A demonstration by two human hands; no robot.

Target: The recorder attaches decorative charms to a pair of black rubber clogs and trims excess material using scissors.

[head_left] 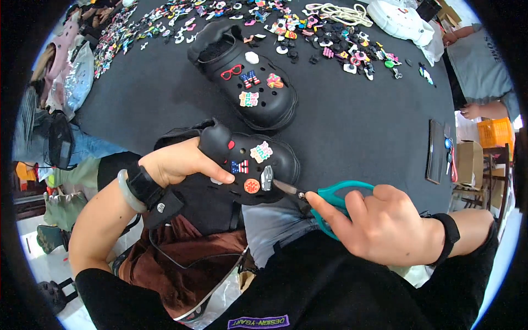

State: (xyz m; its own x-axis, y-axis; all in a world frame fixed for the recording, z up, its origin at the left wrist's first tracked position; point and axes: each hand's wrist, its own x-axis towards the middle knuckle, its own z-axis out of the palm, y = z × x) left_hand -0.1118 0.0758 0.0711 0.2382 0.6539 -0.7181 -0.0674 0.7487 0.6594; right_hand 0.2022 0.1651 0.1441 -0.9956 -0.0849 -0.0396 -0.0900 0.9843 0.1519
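My left hand (pixel 179 162) is closed around the near black clog (pixel 280 148), thumb lying over its top. That clog carries several charms: a flag-patterned letter, a pastel lettering charm, a round red one (pixel 252 186) and a grey one (pixel 267 178). My right hand (pixel 379 223) grips teal-handled scissors (pixel 330 193), forefinger stretched along them. Their blades point left, and the tip meets the edge of the grey charm. Beyond lies a second black clog (pixel 280 104) with red glasses (pixel 231 72), a flag-patterned letter and other charms on it.
Loose colourful charms (pixel 352 47) are strewn along the far side of the dark table (pixel 357 121). A coil of cream rope (pixel 341 14) and a white clog (pixel 399 22) lie at the back right. A dark flat case (pixel 435 151) rests by the right edge. Other people stand at both sides.
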